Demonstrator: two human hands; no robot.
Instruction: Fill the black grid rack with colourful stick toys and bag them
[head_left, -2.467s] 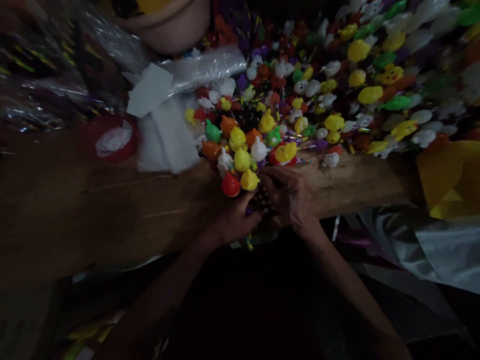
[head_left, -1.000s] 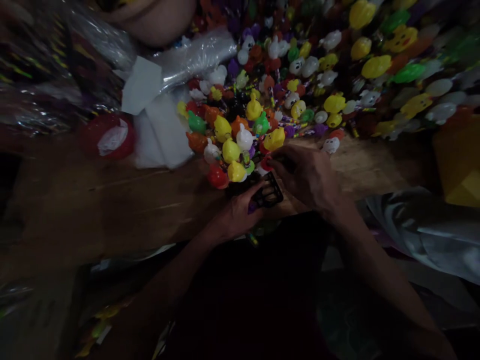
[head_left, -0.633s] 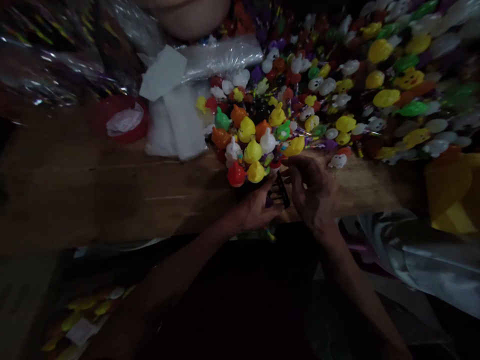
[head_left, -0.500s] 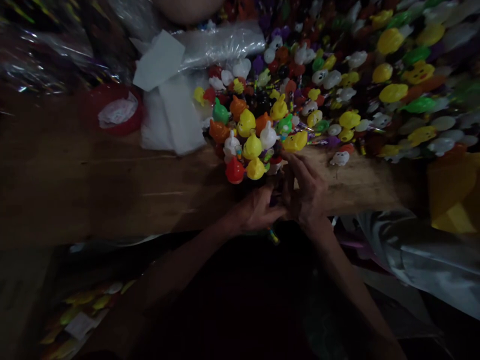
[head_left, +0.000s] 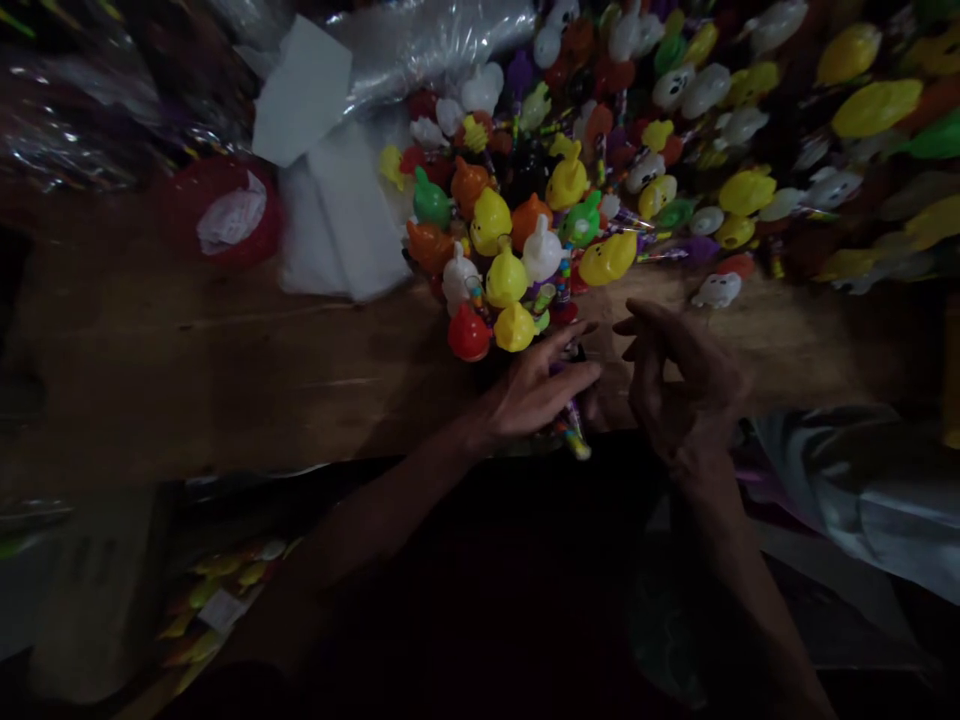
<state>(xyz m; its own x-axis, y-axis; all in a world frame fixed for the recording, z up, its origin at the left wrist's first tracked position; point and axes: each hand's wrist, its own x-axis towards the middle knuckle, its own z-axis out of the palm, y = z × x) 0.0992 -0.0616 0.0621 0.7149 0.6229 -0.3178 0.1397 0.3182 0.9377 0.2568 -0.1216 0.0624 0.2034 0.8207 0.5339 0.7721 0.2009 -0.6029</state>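
Observation:
My left hand (head_left: 534, 392) is closed round a purple-wrapped candy tube (head_left: 574, 438), whose lower end pokes out below the thumb towards the table's front edge. The upper part of this tube is hidden among the fingers. Off to the right, my right hand (head_left: 686, 375) is raised with loosely bent fingers apart, and nothing shows in it. Just beyond my left hand stands a tight cluster of animal-headed candy tubes; a yellow head (head_left: 514, 327), a red head (head_left: 468, 333) and a white head (head_left: 541, 250) are among them. A yellow animal head (head_left: 607, 259) leans out at the cluster's right.
Many more toy heads, such as a yellow one (head_left: 748, 190), are heaped across the right. A white toy head (head_left: 718, 289) lies near the wooden table's edge. At left are a red bowl (head_left: 262, 235) holding paper, clear plastic bags (head_left: 367, 230) and a white card (head_left: 304, 90).
My right hand has come away from my left hand, moving right, and its fingers have parted. My left hand stays by the cluster with the tube. The view has shifted slightly.

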